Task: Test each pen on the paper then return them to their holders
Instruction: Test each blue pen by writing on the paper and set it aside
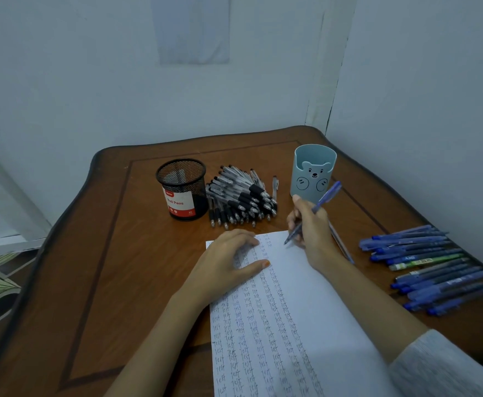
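Head view. The right hand (pixel 310 224) grips a blue pen (pixel 327 196) in a writing hold, its tip at the paper (pixel 306 276) near the sheet's far edge. The paper lies by the near edge of the worktop (pixel 120 253), with columns of "test" on its left part. The left hand (pixel 229 259), fingers straight, presses flat on the sheet's far left corner. Toward the far edge stand a black mesh holder (pixel 181 187) and a pale blue bear holder (pixel 314 170), with a heap of black pens (pixel 240 199) between them. A spread of blue pens (pixel 429 267) lies along the right edge.

Wooden desk (pixel 137 253): mesh holder (pixel 182 190) and black pens (pixel 240 199) toward the far edge, bear holder (pixel 314 173) near the far right corner, blue pens (pixel 429 267) at the right edge, paper (pixel 306 296) at the near edge
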